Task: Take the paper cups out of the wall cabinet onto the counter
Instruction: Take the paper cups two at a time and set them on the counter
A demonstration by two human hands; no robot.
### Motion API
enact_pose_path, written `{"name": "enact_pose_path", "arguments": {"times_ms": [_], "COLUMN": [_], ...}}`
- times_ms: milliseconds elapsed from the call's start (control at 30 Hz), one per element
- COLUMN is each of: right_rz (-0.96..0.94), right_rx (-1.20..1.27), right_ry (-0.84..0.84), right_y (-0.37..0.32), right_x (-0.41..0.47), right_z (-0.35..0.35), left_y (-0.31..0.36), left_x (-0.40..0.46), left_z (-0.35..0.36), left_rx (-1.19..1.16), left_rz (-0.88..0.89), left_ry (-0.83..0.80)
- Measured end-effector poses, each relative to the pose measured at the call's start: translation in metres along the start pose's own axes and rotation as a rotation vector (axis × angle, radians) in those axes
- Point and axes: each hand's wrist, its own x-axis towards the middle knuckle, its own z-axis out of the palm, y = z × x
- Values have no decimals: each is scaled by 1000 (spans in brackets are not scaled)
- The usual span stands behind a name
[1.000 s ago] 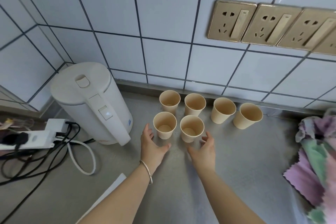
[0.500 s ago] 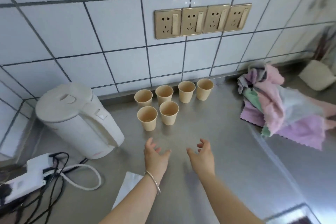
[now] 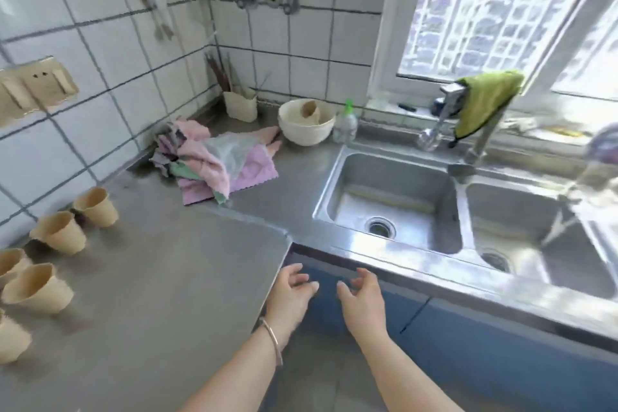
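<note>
Tan paper cups (image 3: 60,236) sit upright on the grey steel counter (image 3: 160,278) at far left, while left hand (image 3: 289,295) and right hand (image 3: 364,301) hover empty, fingers loosely spread, well apart from them.

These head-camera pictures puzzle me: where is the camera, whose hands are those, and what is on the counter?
No machine here: a person wears one wide-angle camera on the head, looking forward and down. The left hand, with a bracelet on its wrist, and the right hand hang over the counter's corner, fingers loosely curled, holding nothing. On the steel counter paper cups stand at the left by the tiled wall. Further back lie a heap of coloured cloths and a white bowl. To the right is a double sink, with a green cloth draped over its tap.
</note>
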Motion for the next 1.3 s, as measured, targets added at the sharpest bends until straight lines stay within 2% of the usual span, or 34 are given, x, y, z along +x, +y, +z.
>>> {"name": "enact_pose_path", "arguments": {"times_ms": [167, 367, 600, 667, 800, 1000, 1167, 1300], "right_rz": [122, 200, 235, 220, 172, 119, 79, 65], "right_rx": [125, 233, 265, 227, 177, 72, 2, -51], "right_ry": [295, 648, 1007, 1106, 1268, 1493, 1630, 1660], "right_y": [61, 137, 180, 180, 171, 146, 126, 114], "right_x": [-8, -55, -122, -133, -140, -139, -145, -150], "right_z": [-162, -356, -533, -579, -663, -775, -858, -916], "left_y": [36, 67, 117, 139, 185, 256, 311, 345], "left_x": [-54, -168, -306, -336, -382, -431, -468, -498], "left_z": [166, 361, 518, 553, 625, 714, 781, 827], "left_rx": [139, 143, 102, 78, 81, 54, -6, -59], "left_rz": [113, 181, 244, 256, 464, 650, 745, 785], "left_ry": [-365, -787, -1200, -1264, -1373, -1517, -1598, -1636]}}
